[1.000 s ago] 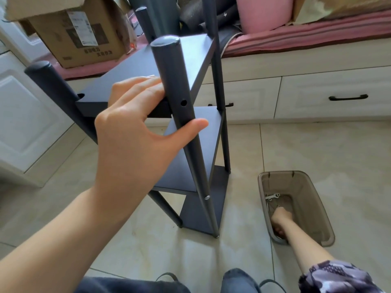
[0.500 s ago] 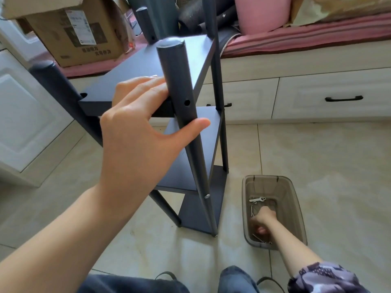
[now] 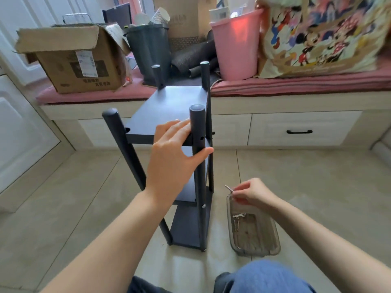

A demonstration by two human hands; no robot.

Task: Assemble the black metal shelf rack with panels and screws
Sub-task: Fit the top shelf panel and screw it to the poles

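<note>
the shelf rack (image 3: 169,106) stands on the floor, steadied at the near post by the left hand (image 3: 175,157). a screw (image 3: 228,188) is pinched in the right hand (image 3: 251,192) above the tray (image 3: 273,248). fastening appears underway; insertion into the open post hole (image 3: 202,138) is judged next.

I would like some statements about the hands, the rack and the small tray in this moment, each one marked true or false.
1. The left hand holds the rack's front post beside the top panel. True.
2. The right hand is down inside the tray. False: it is raised above the tray's far end and pinches a screw.
3. The tray is empty. False: a few metal parts lie in it.
4. The rack stands upright on the floor. True.
5. The pink bucket stands on the floor by the rack. False: it is on the cushioned bench behind it.
</note>
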